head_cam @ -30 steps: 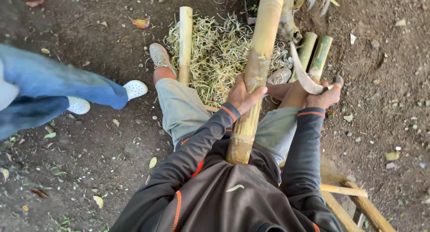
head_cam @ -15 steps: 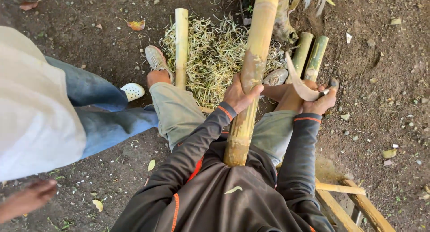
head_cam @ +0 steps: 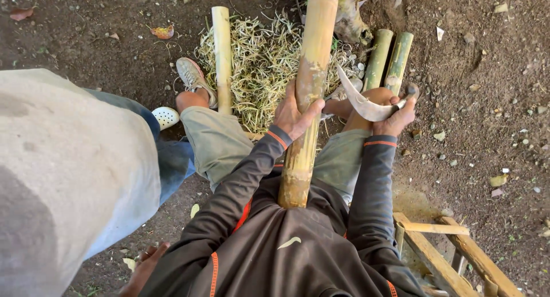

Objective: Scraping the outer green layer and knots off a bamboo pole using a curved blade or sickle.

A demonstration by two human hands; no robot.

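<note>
I sit with a thick bamboo pole point(head_cam: 309, 90) leaning from my lap out over the ground. My left hand point(head_cam: 293, 114) is wrapped around the pole at mid-length. My right hand point(head_cam: 395, 116) rests on my right knee and grips a curved sickle knife point(head_cam: 360, 102), blade pointing left toward the pole. The blade is close to the pole; I cannot tell whether they touch. A heap of pale bamboo shavings point(head_cam: 258, 62) lies on the dirt between my feet.
Another person in a light shirt point(head_cam: 63, 176) and blue jeans stands close on my left, one hand point(head_cam: 143, 262) low. A cut bamboo length point(head_cam: 222, 56) lies left of the shavings, two greener ones point(head_cam: 388, 59) right. A wooden frame point(head_cam: 452, 251) sits bottom right.
The other person has stepped in from the left and now fills the left side. My right hand with the sickle has shifted slightly; my left hand keeps its hold on the pole.
</note>
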